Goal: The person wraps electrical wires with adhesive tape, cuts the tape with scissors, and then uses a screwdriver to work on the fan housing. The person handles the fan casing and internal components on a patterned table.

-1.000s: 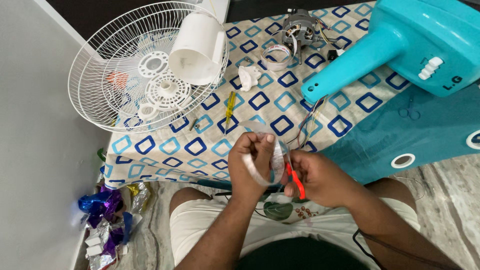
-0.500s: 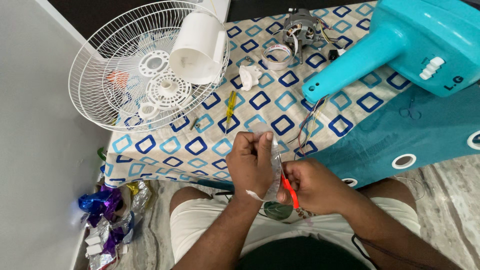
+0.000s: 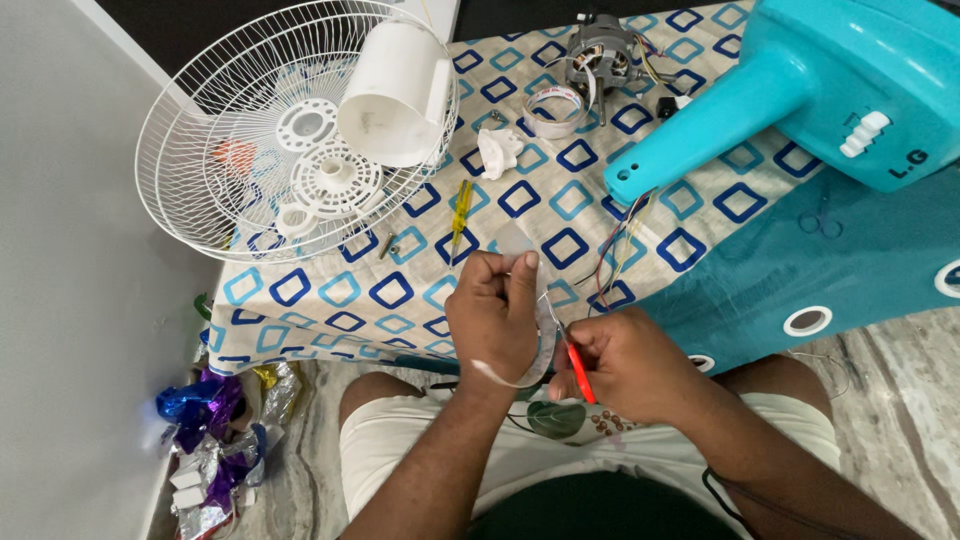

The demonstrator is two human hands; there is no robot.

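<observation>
Left hand (image 3: 492, 318) is pinching a clear tape strip (image 3: 530, 340) upright — right hand (image 3: 622, 362), just beside it, is gripping a red-handled tool (image 3: 580, 372).

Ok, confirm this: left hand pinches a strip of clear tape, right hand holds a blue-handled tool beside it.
Not quite. The head view shows the tool in the right hand has a red handle, not blue. The left hand does pinch the clear tape strip.

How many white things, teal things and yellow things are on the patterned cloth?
White: 3, the fan guard, the cup-shaped cover, the small plastic piece
Teal: 1, the fan stand
Yellow: 1, the screwdriver
Total: 5
</observation>
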